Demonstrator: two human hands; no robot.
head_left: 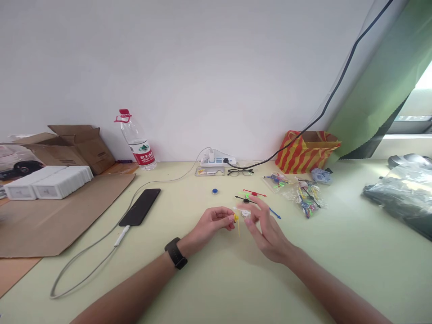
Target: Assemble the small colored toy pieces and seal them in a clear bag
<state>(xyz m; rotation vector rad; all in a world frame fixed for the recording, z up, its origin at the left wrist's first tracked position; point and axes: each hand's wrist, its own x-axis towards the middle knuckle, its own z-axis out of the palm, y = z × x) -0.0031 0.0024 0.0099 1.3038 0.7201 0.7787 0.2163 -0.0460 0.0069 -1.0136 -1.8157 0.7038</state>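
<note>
My left hand (216,221), with a dark watch on its wrist, pinches a small yellow plastic spinner arrow (236,218) by its round hub. The thin end of the arrow points down. Just to the right, my right hand (265,227) has its thumb and fingers apart, and its fingertips are blurred. A whitish round spinner piece (245,213) shows between the hands, partly covered by fingers; whether it is touched I cannot tell. Beyond lie a black arrow (246,200), a red arrow (254,194) and a blue arrow (275,213). A blue round piece (215,191) sits farther back.
Clear bags of colourful spinner pieces (305,198) lie at right, before a red-and-yellow striped bag (293,153). Glasses (240,172) and a power strip (218,159) are along the wall. A charging phone (140,207), a water bottle (140,144) and cardboard (67,216) occupy the left.
</note>
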